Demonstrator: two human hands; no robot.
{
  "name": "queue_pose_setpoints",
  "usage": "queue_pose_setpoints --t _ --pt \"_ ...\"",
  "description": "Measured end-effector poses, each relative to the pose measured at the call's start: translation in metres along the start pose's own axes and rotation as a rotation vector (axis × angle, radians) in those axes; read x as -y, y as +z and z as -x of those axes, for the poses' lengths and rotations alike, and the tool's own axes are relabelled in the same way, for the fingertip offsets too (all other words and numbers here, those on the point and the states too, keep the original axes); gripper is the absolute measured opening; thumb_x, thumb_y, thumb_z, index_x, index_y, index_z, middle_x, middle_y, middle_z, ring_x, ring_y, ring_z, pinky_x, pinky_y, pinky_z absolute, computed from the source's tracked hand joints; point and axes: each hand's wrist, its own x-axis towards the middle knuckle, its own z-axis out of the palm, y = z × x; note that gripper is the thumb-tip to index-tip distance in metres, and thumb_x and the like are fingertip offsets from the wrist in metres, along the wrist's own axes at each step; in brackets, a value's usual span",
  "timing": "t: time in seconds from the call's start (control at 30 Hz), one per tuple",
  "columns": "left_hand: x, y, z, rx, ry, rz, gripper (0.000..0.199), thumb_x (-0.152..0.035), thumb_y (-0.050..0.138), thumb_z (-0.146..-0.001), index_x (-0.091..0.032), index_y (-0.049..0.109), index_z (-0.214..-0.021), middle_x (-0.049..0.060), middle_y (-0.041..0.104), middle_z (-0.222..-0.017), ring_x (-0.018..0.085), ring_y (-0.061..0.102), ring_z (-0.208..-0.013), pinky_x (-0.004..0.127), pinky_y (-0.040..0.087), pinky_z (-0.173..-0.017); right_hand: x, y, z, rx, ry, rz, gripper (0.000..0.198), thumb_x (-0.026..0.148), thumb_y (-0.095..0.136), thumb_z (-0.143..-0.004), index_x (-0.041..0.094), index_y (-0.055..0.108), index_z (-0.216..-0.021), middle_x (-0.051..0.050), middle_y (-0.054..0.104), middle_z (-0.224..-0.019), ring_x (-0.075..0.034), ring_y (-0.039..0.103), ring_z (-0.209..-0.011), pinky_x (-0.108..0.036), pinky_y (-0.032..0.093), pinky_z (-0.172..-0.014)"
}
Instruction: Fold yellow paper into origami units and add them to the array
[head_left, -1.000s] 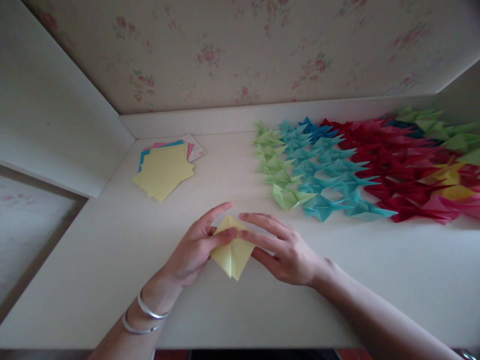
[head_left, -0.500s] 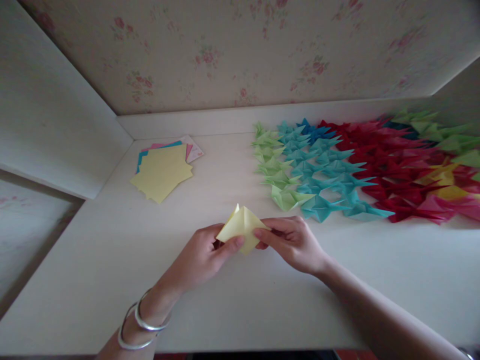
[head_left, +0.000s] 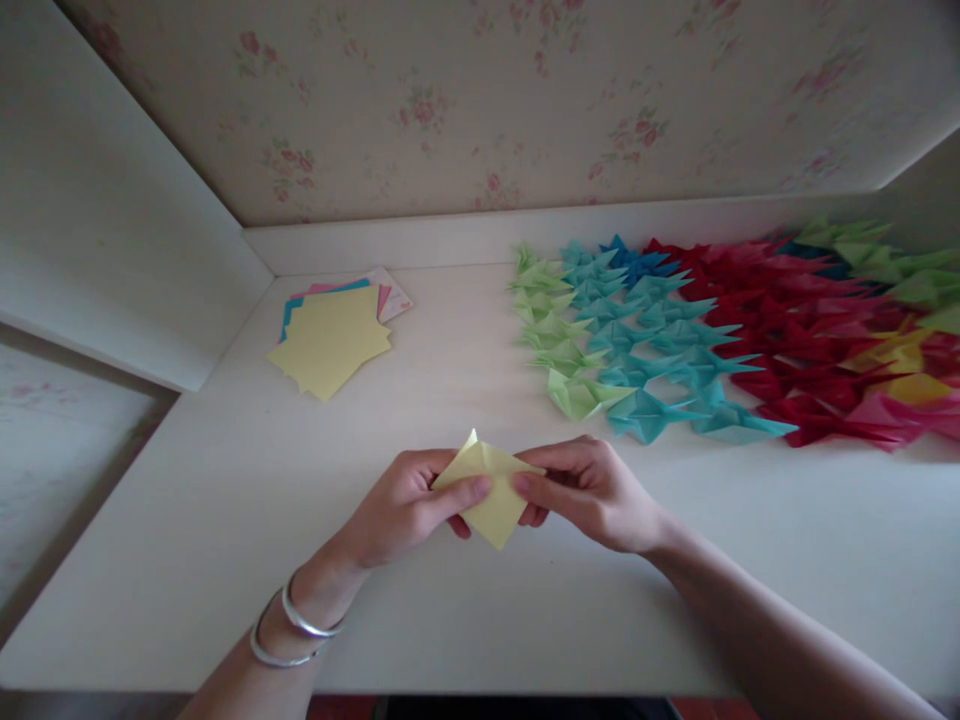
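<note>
Yellow folded paper [head_left: 499,518] was over the near middle of the worktop [head_left: 480,630], left hand [head_left: 409,507] and right hand [head_left: 600,497] each pinching a side corner, probably to steady its folds.

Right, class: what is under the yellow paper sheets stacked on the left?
Edges of blue paper and pink paper, plus a corner of a pale printed sheet, stick out beneath the yellow sheets; anything else under there is covered.
</note>
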Motion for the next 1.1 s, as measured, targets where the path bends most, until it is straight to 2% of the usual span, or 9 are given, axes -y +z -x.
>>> queue_pose_setpoints --t 0.1,0.2,0.3,0.43,0.67,0.8,0.87,1.0,1.1 --pt "0.002 0.002 -0.001 -0.017 0.024 0.024 0.018 -0.030 0.066 -0.089 -0.019 0.080 -0.093 0.004 0.074 -0.079 0.014 0.066 -0.069 0.020 0.056 -0.056 -0.004 0.000 -0.001 -0.060 0.015 -0.107 0.025 0.036 0.068 -0.088 0.016 0.078 -0.098 -0.004 0.073 -0.071 -0.013 0.067 -0.061 -0.023 0.058 -0.058" --pt "0.004 0.001 -0.002 -0.049 0.087 0.098 0.019 -0.019 0.072 -0.082 -0.024 0.081 -0.099 0.003 0.076 -0.088 0.014 0.068 -0.074 0.020 0.059 -0.059 -0.009 -0.001 -0.003 -0.095 0.009 -0.272 0.019 0.034 0.074 -0.083 0.018 0.079 -0.092 -0.003 0.075 -0.069 -0.013 0.070 -0.059 -0.023 0.059 -0.059" --pt "0.008 -0.001 0.000 -0.017 0.142 0.190 0.025 -0.014 0.074 -0.079 -0.027 0.081 -0.099 0.003 0.077 -0.089 0.015 0.070 -0.075 0.020 0.060 -0.059 -0.014 -0.002 -0.004 -0.079 0.007 -0.427 0.018 0.033 0.078 -0.079 0.018 0.080 -0.088 -0.004 0.076 -0.067 -0.015 0.073 -0.060 -0.023 0.061 -0.059" --pt "0.012 -0.003 0.001 0.044 0.211 0.252 0.022 -0.017 0.072 -0.084 -0.027 0.080 -0.102 0.003 0.075 -0.088 0.012 0.069 -0.074 0.017 0.060 -0.060 -0.017 -0.001 -0.005 -0.052 0.026 -0.583 0.012 0.027 0.080 -0.075 0.017 0.080 -0.082 -0.005 0.077 -0.065 -0.015 0.074 -0.058 -0.019 0.060 -0.056" --pt "0.010 -0.002 0.002 0.145 0.290 0.282 0.020 -0.019 0.068 -0.089 -0.027 0.080 -0.103 0.002 0.067 -0.085 0.009 0.067 -0.068 0.017 0.058 -0.060 -0.014 0.001 -0.004 0.030 0.054 -0.693 0.011 0.024 0.079 -0.074 0.014 0.080 -0.080 -0.006 0.077 -0.065 -0.015 0.074 -0.057 -0.018 0.060 -0.056" --pt "0.002 -0.004 0.007 0.222 0.214 0.256 0.030 -0.029 0.076 -0.082 -0.026 0.076 -0.112 0.004 0.064 -0.096 0.013 0.069 -0.076 0.021 0.060 -0.068 -0.016 -0.001 -0.003 -0.020 -0.030 -0.635 0.016 0.031 0.079 -0.077 0.016 0.079 -0.081 -0.004 0.076 -0.069 -0.013 0.073 -0.060 -0.019 0.060 -0.058" --pt "0.000 -0.003 0.007 0.196 0.201 0.217 0.030 -0.035 0.074 -0.083 -0.025 0.077 -0.110 0.005 0.064 -0.098 0.015 0.069 -0.079 0.023 0.061 -0.068 -0.017 -0.001 -0.004 -0.074 -0.068 -0.538 0.017 0.033 0.078 -0.079 0.016 0.078 -0.080 -0.003 0.074 -0.070 -0.012 0.071 -0.061 -0.019 0.059 -0.058" --pt "0.003 0.002 0.001 -0.032 0.175 0.047 0.021 -0.029 0.065 -0.091 -0.025 0.078 -0.107 0.003 0.069 -0.084 0.013 0.067 -0.074 0.020 0.060 -0.062 -0.018 0.001 -0.008 -0.179 -0.043 -0.283 0.017 0.031 0.076 -0.082 0.016 0.075 -0.089 -0.001 0.071 -0.067 -0.011 0.068 -0.059 -0.020 0.056 -0.057" --pt "0.007 0.004 -0.004 -0.159 0.092 -0.063 0.037 -0.033 0.068 -0.088 -0.025 0.069 -0.124 0.002 0.075 -0.094 0.013 0.069 -0.070 0.023 0.060 -0.065 -0.019 0.003 -0.010 -0.240 -0.031 -0.099 0.023 0.034 0.072 -0.084 0.016 0.073 -0.099 -0.002 0.071 -0.068 -0.013 0.069 -0.062 -0.022 0.055 -0.059"
